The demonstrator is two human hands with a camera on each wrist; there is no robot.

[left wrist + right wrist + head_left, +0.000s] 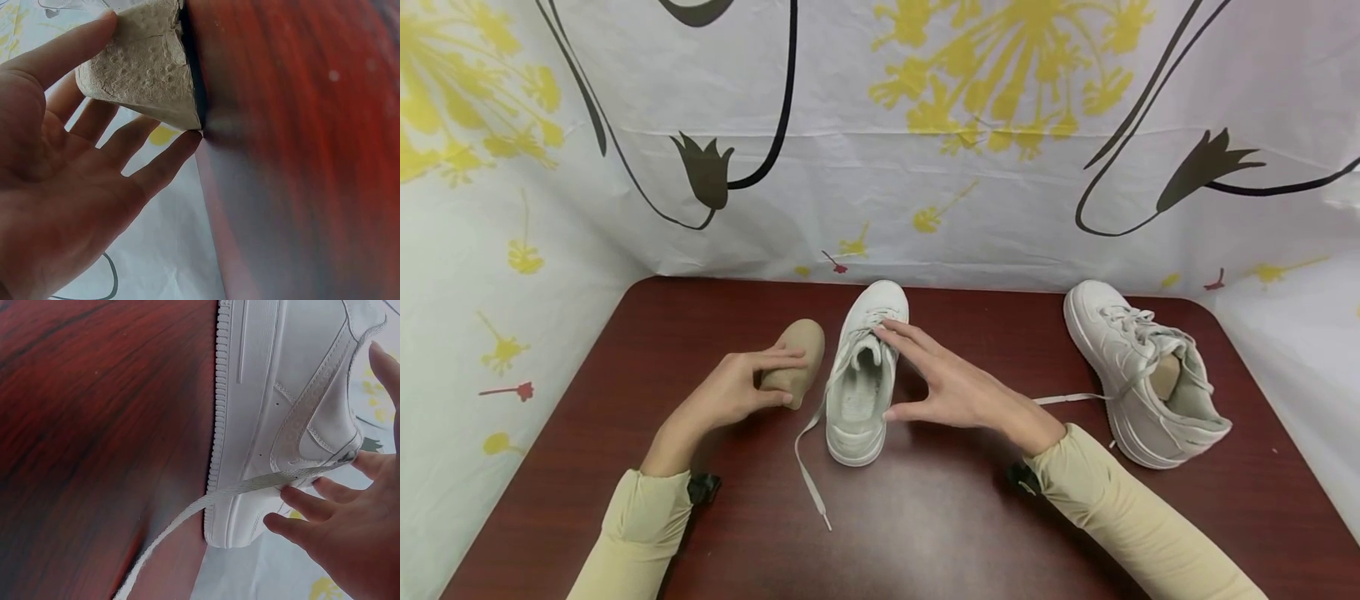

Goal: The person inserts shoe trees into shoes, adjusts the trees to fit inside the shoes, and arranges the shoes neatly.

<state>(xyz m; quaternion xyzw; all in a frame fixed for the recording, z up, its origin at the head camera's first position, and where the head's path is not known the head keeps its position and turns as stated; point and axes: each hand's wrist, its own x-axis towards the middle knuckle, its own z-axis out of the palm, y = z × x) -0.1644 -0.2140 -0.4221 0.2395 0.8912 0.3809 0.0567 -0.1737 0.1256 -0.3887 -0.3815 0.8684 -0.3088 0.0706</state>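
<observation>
A tan moulded-pulp shoe insert (802,358) stands on the table, left of a white lace-up sneaker (855,446). My left hand (730,387) holds the insert's near end, its thumb on one edge and fingers along the other. The left wrist view shows the insert's bumpy, rough-edged end (140,62) close up. Over the sneaker's right side is my right hand (955,387), fingers extended at the laces and thumb near the collar. In the right wrist view a loose lace (244,485) crosses the sneaker's side (250,425) and runs down to the table.
Another white sneaker (1120,358) sits at the right, tilted, with a tan insert (1165,377) inside. One lace (808,479) trails left of the middle sneaker across the dark red table (737,517). A patterned white cloth (850,167) rises behind the table.
</observation>
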